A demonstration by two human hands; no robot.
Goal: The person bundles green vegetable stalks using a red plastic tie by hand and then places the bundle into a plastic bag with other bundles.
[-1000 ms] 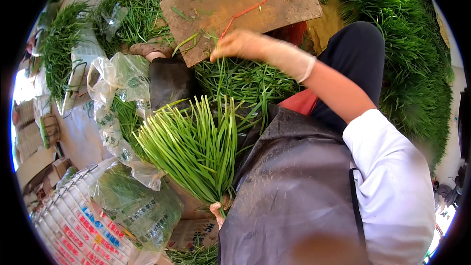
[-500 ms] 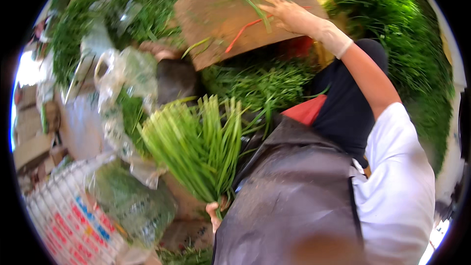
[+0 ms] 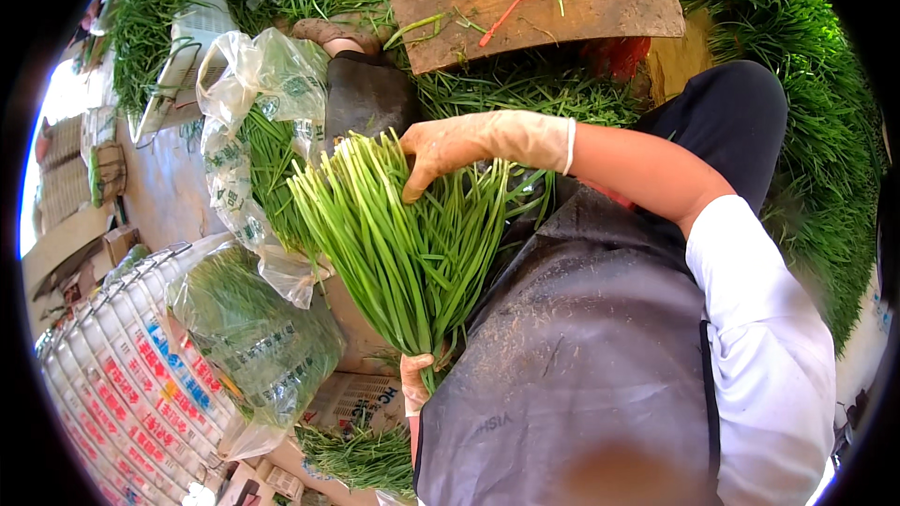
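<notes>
A large bunch of garlic chives [image 3: 398, 253] fans out beside my apron, its pale cut ends up and away from me. My left hand [image 3: 415, 380], in a thin pale glove, is closed round the narrow lower end of the bunch. Across the top of it reaches my right hand [image 3: 455, 148], also gloved, thumb and fingers closed on stalks near the pale ends. Some of its fingers are hidden behind the leaves.
A worn board [image 3: 534, 14] ahead carries a red strip [image 3: 525, 7] and loose stalks. Loose greens [image 3: 525, 98] lie beneath it, with a big pile [image 3: 787, 84] at right. Clear bags of chives [image 3: 267, 328] and a wire rack [image 3: 122, 394] stand at left.
My right hand has come down from over the board to the top of the bunch, letting go of a few loose stalks there. My left hand keeps its hold.
</notes>
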